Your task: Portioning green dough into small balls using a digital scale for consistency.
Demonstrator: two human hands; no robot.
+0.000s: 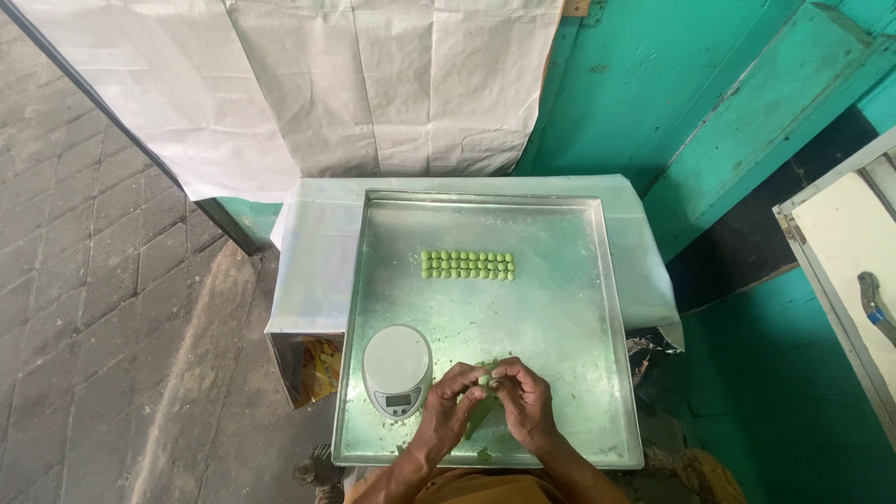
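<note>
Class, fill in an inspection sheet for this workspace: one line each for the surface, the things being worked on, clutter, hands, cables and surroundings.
Surface: large metal tray on a stand draped with white sheet.
Things in hand: small green dough piece pinched between both hands; green dough balls in neat rows farther up the tray.
Clutter: white kitchen scale at the tray's near left; green crumbs by the near edge.
Hands: left hand and right hand, fingertips meeting on the piece.
Cables: nothing seen.
Surroundings: turquoise wooden wall, hanging white cloth, brick floor, a yellow packet under the stand.
</note>
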